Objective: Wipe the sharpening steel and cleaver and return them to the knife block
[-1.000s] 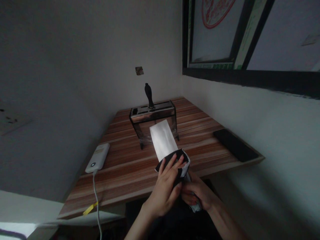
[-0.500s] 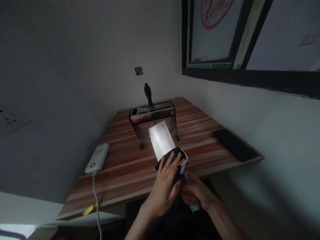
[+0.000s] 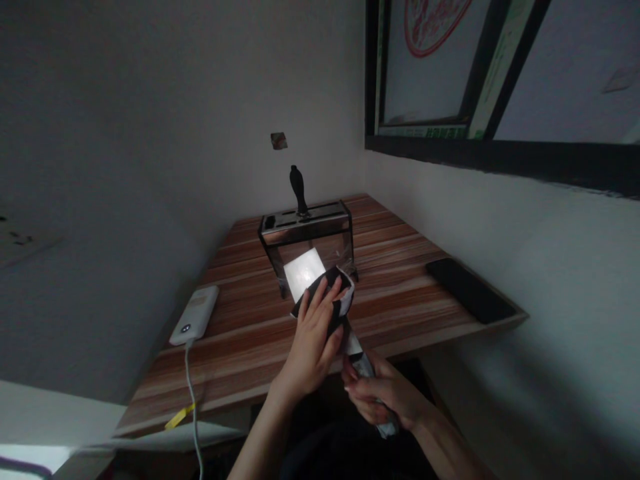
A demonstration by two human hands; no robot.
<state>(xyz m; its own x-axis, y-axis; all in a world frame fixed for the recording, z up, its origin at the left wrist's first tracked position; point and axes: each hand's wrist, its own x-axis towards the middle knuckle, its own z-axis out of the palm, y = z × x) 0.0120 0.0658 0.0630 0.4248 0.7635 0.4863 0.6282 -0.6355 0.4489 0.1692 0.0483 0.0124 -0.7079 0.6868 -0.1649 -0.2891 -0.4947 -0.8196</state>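
Note:
My right hand [image 3: 373, 390] is wrapped around the handle of a cleaver [image 3: 304, 271], whose broad shiny blade points up and away over the tabletop. A folded black and white cloth [image 3: 345, 280] lies around the middle of the blade. My left hand [image 3: 315, 333] holds the cloth against the metal with its fingers laid over it. Part of the blade near the handle shows between my two hands. Cloth and fingers hide the middle of the blade.
Behind the blade, a knife holder [image 3: 305, 223] stands with a black handle [image 3: 297, 187] sticking up from it. On the wood-grain table [image 3: 240, 333] lie a white power bank [image 3: 196, 313] with a cable at left and a black phone [image 3: 467, 290] at right. Walls border both sides.
My left hand has slid the cloth up along the blade toward its far end. More blade now shows near the handle, and less at the tip.

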